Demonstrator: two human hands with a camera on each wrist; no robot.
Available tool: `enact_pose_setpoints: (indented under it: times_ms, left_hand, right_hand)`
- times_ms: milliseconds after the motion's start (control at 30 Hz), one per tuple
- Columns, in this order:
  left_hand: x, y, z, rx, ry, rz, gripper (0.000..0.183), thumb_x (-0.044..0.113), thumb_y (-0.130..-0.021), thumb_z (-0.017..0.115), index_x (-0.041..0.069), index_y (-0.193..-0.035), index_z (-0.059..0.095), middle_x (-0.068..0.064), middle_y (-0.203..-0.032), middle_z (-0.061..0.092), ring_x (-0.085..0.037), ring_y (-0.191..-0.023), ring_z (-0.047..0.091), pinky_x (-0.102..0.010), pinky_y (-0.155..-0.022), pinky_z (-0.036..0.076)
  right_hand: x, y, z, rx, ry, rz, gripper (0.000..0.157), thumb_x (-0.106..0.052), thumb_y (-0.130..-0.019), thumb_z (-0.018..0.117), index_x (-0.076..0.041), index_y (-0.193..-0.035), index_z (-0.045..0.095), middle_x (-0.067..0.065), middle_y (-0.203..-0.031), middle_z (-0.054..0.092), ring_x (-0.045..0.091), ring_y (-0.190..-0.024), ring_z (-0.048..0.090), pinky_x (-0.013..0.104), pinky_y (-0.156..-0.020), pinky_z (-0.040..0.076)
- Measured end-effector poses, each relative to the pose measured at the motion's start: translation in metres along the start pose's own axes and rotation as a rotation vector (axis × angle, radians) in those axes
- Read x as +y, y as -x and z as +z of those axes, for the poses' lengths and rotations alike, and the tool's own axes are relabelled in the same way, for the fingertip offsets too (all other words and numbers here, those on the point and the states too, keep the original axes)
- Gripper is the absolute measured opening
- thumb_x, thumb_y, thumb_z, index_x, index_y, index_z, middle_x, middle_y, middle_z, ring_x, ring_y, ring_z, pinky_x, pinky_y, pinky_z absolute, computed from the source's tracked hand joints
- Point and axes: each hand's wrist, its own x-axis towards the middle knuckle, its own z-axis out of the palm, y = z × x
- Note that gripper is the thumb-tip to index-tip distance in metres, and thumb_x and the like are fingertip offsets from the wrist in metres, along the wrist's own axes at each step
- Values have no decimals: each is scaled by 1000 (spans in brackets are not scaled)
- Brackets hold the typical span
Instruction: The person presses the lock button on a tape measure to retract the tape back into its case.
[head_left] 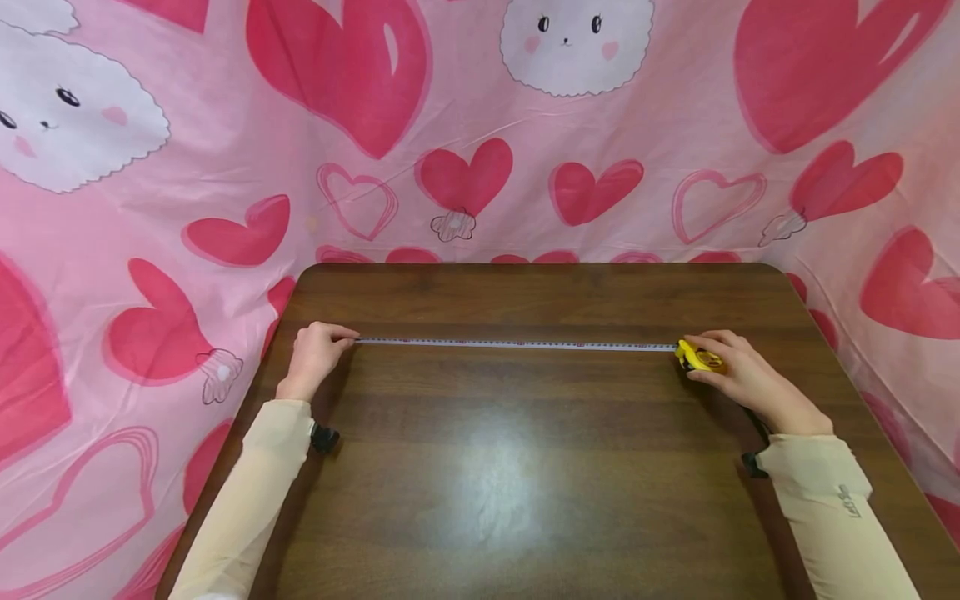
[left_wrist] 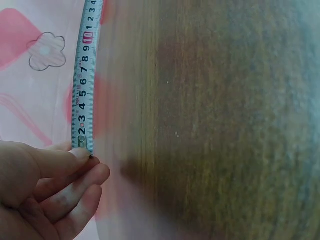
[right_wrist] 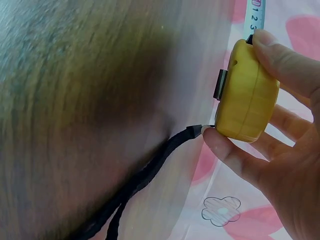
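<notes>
Pale sleeves [head_left: 247, 492] reach in from the near side over a brown table [head_left: 487, 417], and between the hands a strip of measuring tape [head_left: 517, 342] runs nearly straight across it. Finger and thumb of the left hand [head_left: 315, 357] pinch the tape's free end; the right hand [head_left: 753, 383] grips the yellow case [head_left: 697, 358], thumb near the tape's mouth. That left pinch looks like the weak point: it covers only a sliver, so a hard pull from the case could drag the end loose. Whether the tape is locked I cannot tell; if not, it could whip back toward the right thumb and nip it. Slack could make the strip sag or twist, and the black strap [right_wrist: 150, 167] trailing from the case could snag.
</notes>
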Motion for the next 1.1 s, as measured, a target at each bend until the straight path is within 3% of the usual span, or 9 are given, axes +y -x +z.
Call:
enact_pose_setpoints:
  times_ms: [300, 900, 1100]
  left_hand:
    - [1, 1, 4, -21, 26, -11, 18, 8, -99, 69, 1, -112, 80, -24, -114, 75, -41, -104, 66, -55, -86, 52]
    - [5, 1, 17, -6, 24, 34, 17, 9, -99, 70, 2, -109, 81, -21, -112, 76, -44, -113, 66, -59, -97, 50]
    - [8, 4, 20, -19, 40, 22, 18, 9, -99, 69, 2, -111, 81, -21, -112, 76, -38, -104, 67, -52, -88, 52]
  right_hand:
    - [-3, -2, 2, -1, -1, -15, 60, -2, -74, 90, 6, -128, 65, 28, -117, 60, 46, -101, 56, 61, -82, 45]
    - [-9, -5, 7, -38, -8, -7, 57, -2, -77, 88, 7, -128, 65, 29, -118, 59, 46, -104, 55, 63, -86, 45]
    - [-12, -6, 8, -50, -13, -7, 57, -2, -78, 88, 7, -129, 64, 30, -119, 59, 46, -105, 55, 64, -87, 45]
